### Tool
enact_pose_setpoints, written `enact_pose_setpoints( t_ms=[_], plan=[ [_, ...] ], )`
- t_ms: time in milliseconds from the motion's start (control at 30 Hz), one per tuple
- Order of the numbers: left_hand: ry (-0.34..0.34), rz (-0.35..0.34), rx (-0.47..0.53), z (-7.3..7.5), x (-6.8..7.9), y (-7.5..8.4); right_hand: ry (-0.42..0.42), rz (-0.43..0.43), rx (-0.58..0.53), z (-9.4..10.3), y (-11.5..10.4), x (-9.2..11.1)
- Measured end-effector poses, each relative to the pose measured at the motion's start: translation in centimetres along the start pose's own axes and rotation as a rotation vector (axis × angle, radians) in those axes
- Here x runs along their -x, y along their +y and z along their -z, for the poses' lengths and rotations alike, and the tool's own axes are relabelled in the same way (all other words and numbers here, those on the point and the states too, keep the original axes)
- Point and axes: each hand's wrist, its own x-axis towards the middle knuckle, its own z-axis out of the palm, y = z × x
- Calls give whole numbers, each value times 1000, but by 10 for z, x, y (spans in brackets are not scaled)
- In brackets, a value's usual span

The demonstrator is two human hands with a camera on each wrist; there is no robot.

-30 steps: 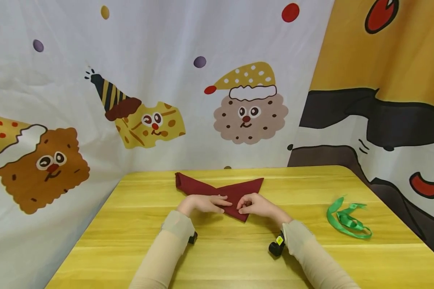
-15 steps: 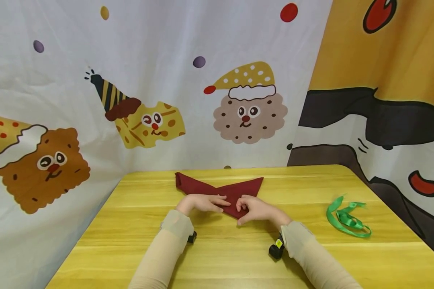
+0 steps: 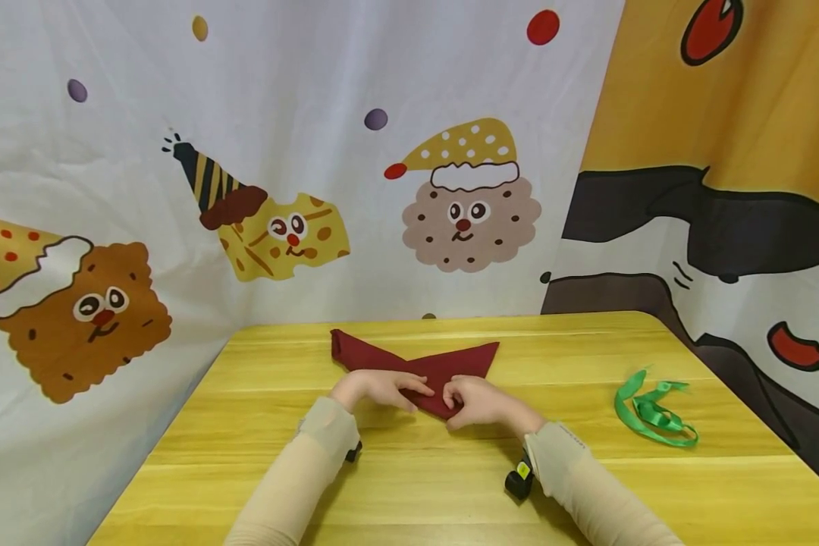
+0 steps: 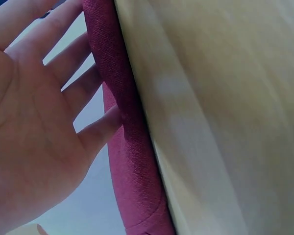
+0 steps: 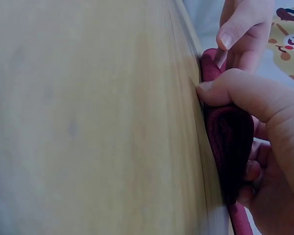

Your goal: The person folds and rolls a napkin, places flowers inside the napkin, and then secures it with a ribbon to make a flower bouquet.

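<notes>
A dark red cloth (image 3: pixel 444 368), folded into a V-like shape, lies on the table. My left hand (image 3: pixel 381 388) rests on it left of centre, fingers fairly straight and spread; in the left wrist view its fingertips touch the cloth's (image 4: pixel 132 147) folded edge. At the near right part, my right hand (image 3: pixel 481 403) has thumb and fingers curved round the cloth. The right wrist view shows the thumb (image 5: pixel 230 88) at the near edge and the other fingers bent over the far side of the thick rolled layers (image 5: pixel 230 142).
A loose curl of green ribbon (image 3: pixel 655 413) lies to the right on the yellow wooden table (image 3: pixel 409 485). Behind the table hangs a white curtain (image 3: pixel 300 68) printed with cartoon biscuits and cheese.
My right hand has gone from pinched fingertips on the cloth to a wider curve round its near right part, thumb lower. My left hand has barely moved, and the cloth has shifted slightly.
</notes>
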Motion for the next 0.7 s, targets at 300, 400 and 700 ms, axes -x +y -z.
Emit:
enact_pose_setpoints(
  t_ms=[300, 400, 700],
  plan=[
    [69, 10, -41, -8, 8, 7, 48, -23, -113, 0, -7, 6],
    [106, 7, -92, -10, 11, 12, 68, -34, -172, -1, -7, 8],
    [288, -73, -238, -21, 15, 15, 73, -87, -439, -5, -9, 15]
  ],
)
